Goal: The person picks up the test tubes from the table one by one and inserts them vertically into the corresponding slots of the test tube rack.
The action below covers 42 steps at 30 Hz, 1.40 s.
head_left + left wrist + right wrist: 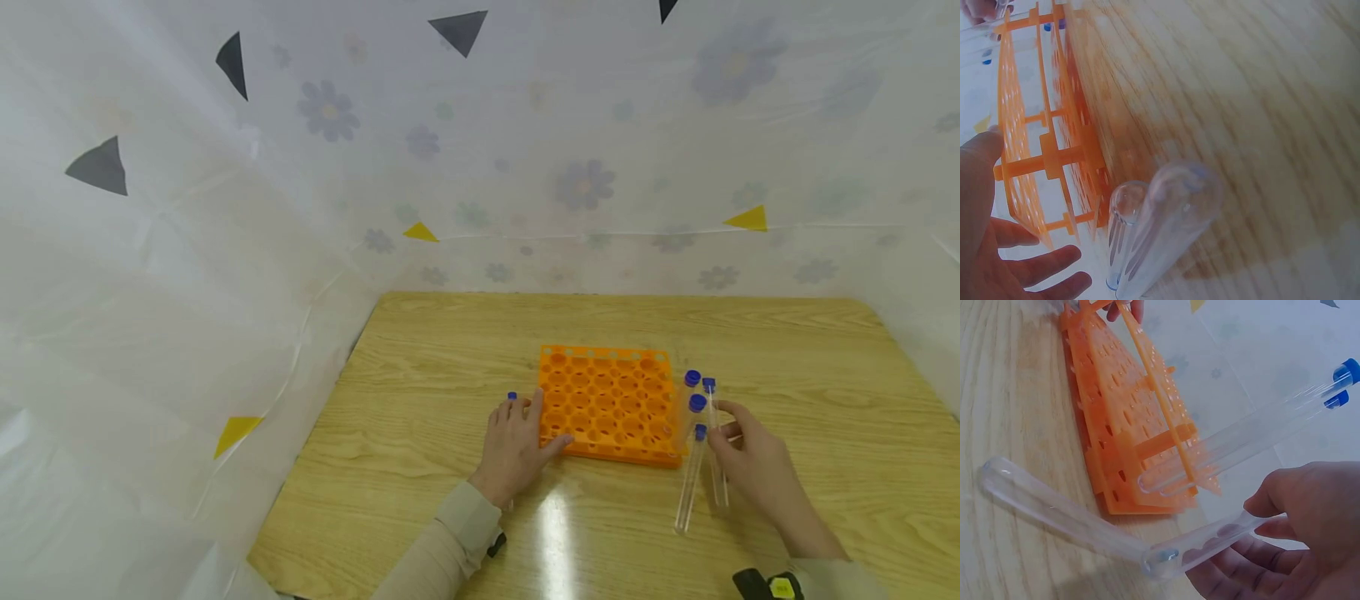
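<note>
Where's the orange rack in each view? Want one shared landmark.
Head: orange rack right of centre, below mid-height.
Left wrist: rack along the left side, edge-on.
Right wrist: rack upper part, left of centre.
Landmark: left hand, visible at the rack in all three.

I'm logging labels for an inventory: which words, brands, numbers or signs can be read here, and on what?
No text is legible.
Right wrist device: marks on its yellow patch, too small and blurred to read.
Rack: no writing that I can make out.
Tubes: none visible on glass or caps.
</note>
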Each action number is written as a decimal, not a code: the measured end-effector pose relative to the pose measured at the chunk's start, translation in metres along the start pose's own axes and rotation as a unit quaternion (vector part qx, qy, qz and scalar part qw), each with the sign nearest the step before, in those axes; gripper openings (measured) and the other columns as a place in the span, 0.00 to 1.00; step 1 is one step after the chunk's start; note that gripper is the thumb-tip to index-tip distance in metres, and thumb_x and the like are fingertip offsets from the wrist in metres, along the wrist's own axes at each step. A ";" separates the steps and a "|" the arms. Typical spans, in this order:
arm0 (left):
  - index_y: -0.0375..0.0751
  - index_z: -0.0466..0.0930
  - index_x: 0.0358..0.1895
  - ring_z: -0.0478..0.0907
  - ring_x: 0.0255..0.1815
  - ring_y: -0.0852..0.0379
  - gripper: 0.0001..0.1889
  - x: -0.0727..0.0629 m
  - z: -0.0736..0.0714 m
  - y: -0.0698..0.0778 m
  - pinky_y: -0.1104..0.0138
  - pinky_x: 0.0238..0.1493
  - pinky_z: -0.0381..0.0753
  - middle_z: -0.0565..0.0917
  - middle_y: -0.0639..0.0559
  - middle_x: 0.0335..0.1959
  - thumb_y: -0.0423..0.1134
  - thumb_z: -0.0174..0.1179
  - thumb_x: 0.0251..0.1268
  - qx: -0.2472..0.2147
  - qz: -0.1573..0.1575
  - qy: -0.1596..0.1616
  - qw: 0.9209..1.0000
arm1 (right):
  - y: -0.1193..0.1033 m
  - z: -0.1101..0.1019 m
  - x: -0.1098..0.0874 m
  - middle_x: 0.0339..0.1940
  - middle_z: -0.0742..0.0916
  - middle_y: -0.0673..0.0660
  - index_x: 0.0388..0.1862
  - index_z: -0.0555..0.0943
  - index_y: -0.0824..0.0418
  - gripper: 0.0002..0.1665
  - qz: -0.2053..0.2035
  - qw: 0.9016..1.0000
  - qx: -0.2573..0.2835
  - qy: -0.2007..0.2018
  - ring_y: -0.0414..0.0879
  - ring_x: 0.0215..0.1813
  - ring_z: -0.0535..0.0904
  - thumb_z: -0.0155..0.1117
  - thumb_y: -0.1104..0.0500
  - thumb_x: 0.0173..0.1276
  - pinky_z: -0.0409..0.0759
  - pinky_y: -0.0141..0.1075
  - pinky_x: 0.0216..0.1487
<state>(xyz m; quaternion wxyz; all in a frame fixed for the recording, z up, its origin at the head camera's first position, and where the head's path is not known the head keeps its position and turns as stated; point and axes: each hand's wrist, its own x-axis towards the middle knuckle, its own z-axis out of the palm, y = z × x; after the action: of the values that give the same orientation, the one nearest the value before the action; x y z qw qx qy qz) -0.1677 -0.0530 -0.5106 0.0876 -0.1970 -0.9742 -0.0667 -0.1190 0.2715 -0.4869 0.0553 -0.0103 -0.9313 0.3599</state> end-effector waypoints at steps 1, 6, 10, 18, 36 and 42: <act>0.44 0.58 0.77 0.74 0.63 0.44 0.44 0.000 0.000 0.000 0.52 0.63 0.76 0.78 0.43 0.60 0.72 0.42 0.69 -0.002 0.000 0.000 1.000 | -0.001 -0.001 0.002 0.40 0.84 0.66 0.70 0.67 0.70 0.28 -0.010 1.000 0.000 0.007 0.29 0.28 0.75 0.53 0.58 0.76 0.76 0.32 0.21; 0.45 0.57 0.77 0.74 0.63 0.45 0.44 0.000 0.001 0.000 0.53 0.64 0.75 0.77 0.44 0.61 0.72 0.42 0.69 -0.008 -0.003 -0.007 1.000 | -0.007 -0.005 0.013 0.41 0.85 0.69 0.72 0.66 0.66 0.27 -0.057 0.998 0.006 0.040 0.27 0.29 0.75 0.52 0.59 0.78 0.75 0.32 0.21; 0.45 0.56 0.77 0.73 0.64 0.45 0.44 0.001 0.001 0.000 0.53 0.64 0.75 0.77 0.44 0.61 0.72 0.43 0.69 -0.009 -0.002 -0.007 1.000 | -0.014 -0.009 0.020 0.45 0.84 0.70 0.75 0.64 0.64 0.28 -0.074 0.996 0.007 0.042 0.37 0.34 0.81 0.50 0.60 0.79 0.77 0.31 0.23; 0.44 0.57 0.77 0.74 0.64 0.44 0.44 0.000 0.000 0.000 0.53 0.63 0.75 0.78 0.43 0.60 0.72 0.42 0.69 -0.001 0.002 -0.003 1.000 | -0.022 -0.011 0.030 0.50 0.82 0.73 0.69 0.68 0.66 0.24 -0.096 0.995 -0.001 0.035 0.68 0.45 0.82 0.50 0.63 0.77 0.80 0.37 0.28; 0.45 0.56 0.78 0.73 0.65 0.44 0.44 0.001 -0.001 0.001 0.53 0.65 0.74 0.77 0.43 0.62 0.73 0.40 0.69 -0.002 -0.008 -0.016 1.000 | -0.035 -0.008 0.045 0.55 0.81 0.67 0.61 0.71 0.66 0.16 -0.102 0.989 0.061 0.083 0.47 0.57 0.77 0.47 0.65 0.78 0.66 0.07 0.44; 0.47 0.55 0.78 0.72 0.66 0.44 0.44 0.001 -0.001 0.001 0.53 0.65 0.73 0.77 0.44 0.62 0.73 0.41 0.69 -0.009 -0.013 -0.025 1.000 | -0.037 -0.005 0.049 0.54 0.84 0.64 0.58 0.72 0.64 0.13 -0.119 0.985 0.089 0.092 0.14 0.52 0.65 0.49 0.65 0.78 0.66 0.08 0.46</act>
<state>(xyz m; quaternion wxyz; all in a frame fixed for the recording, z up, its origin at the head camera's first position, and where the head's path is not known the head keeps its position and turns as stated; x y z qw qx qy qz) -0.1680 -0.0516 -0.5097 0.0603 -0.1864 -0.9780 -0.0715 -0.1660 0.2505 -0.4542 0.1843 0.0724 -0.8808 0.4301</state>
